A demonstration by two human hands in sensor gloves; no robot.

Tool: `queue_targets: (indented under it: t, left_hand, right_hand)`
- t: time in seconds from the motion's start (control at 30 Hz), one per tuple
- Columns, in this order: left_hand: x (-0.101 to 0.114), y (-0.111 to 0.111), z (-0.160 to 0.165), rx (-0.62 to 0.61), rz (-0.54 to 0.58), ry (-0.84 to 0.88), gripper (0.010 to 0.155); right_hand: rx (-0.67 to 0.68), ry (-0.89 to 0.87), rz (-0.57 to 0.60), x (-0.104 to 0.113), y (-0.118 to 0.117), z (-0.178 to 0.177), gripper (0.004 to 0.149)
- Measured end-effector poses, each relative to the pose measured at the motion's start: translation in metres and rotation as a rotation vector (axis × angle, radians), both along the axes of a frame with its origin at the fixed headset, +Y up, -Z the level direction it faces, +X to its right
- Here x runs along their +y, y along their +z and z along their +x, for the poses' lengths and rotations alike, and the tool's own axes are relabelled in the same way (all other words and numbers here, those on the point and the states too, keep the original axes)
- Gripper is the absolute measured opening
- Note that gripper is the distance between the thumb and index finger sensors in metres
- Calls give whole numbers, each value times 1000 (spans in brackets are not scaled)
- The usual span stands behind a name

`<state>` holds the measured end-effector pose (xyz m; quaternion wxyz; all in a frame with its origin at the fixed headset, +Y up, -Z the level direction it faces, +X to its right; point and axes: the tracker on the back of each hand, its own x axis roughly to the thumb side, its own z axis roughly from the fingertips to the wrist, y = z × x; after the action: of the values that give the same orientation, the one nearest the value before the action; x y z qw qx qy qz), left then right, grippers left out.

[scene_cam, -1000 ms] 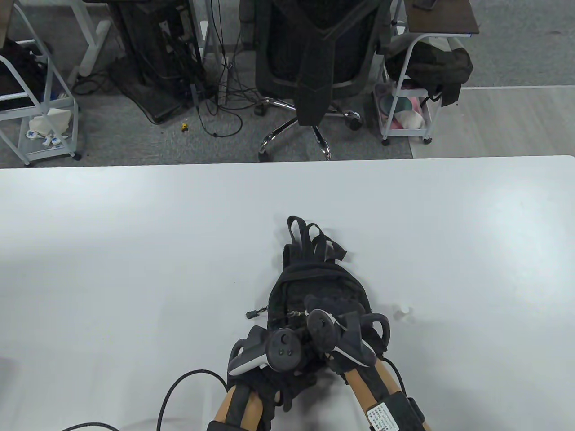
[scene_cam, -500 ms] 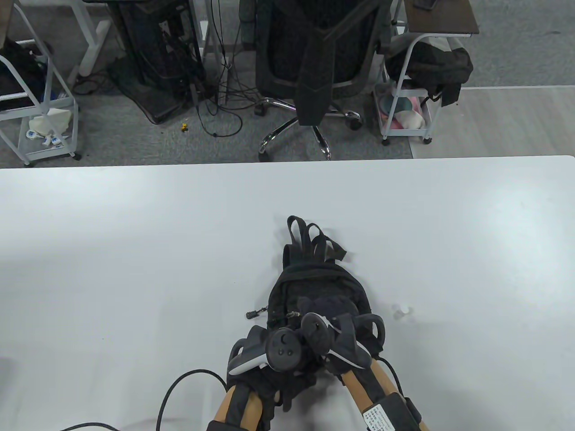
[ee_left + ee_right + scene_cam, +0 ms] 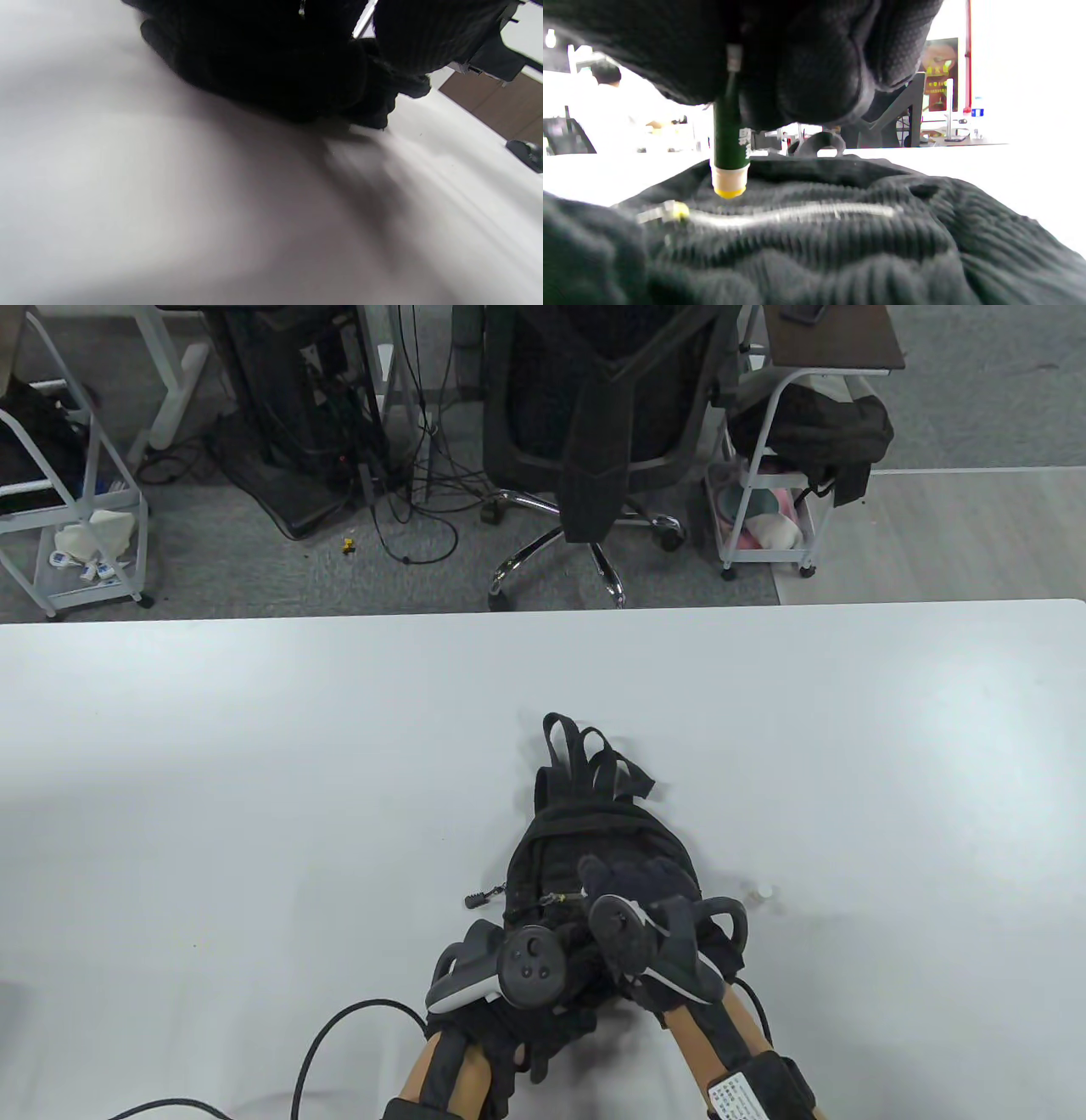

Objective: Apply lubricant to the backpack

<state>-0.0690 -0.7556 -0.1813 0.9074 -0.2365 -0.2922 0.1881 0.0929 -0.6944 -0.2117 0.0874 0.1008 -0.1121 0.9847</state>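
We found broad bare surface (image 3: 254, 746) left of, right of and beyond the backpack (image 3: 594, 831). A small white cap (image 3: 761, 892) lay just right of the backpack, and a black cable (image 3: 339, 1035) looped across the near-left approach beside our hands.

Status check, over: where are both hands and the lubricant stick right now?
Right hand grips lubricant stick, tip just above backpack zipper. Left hand rests at backpack's near end. Small white cap lies beside; nothing blocking.
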Motion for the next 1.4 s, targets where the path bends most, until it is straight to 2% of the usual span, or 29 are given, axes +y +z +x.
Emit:
queue_targets:
  t: [0.1,0.2,0.27,0.37,0.43,0.5,0.63,0.7,0.8,0.87,1.0,1.1,1.2,1.3,1.4]
  left_hand:
    - [9,-3,-7,42,68,111,68]
    - [31,-4,-28,213,291,240,64]
    - [43,-3,-45,297,421,294,66]
    - [50,-2,-62,343,490,400,70]
    - [56,1,-71,368,594,618,73]
    - [63,4,-73,337,654,731,76]
    - [69,10,-66,266,687,765,79]
    - [70,11,-62,257,679,814,76]
    - [69,11,-58,254,634,873,62]
    - [69,11,-57,257,633,876,57]
    - [70,11,-58,271,639,879,54]
    - [70,12,-60,276,646,875,54]
    - [70,12,-59,274,648,860,54]
    - [70,13,-57,265,657,842,54]
    - [70,13,-57,262,653,840,54]
  right_hand:
    - [7,-126,10,10,2,16,47]
    - [36,-271,32,19,7,34,48]
    - [94,-380,35,24,10,46,49]
    - [198,-582,2,23,14,57,50]
    - [269,-698,-24,23,17,57,51]
    - [325,-773,-36,24,22,54,51]
    - [410,-862,-80,23,27,43,52]
    - [434,-844,-87,21,31,35,52]
    - [410,-806,-44,19,35,31,52]
    - [400,-806,-41,17,35,31,52]
    - [415,-822,-84,14,30,35,57]
    - [364,-890,-141,4,24,41,64]
    - [327,-859,-149,-1,20,43,57]
    - [380,-860,-173,1,20,41,48]
    - [420,-856,-175,3,20,42,48]
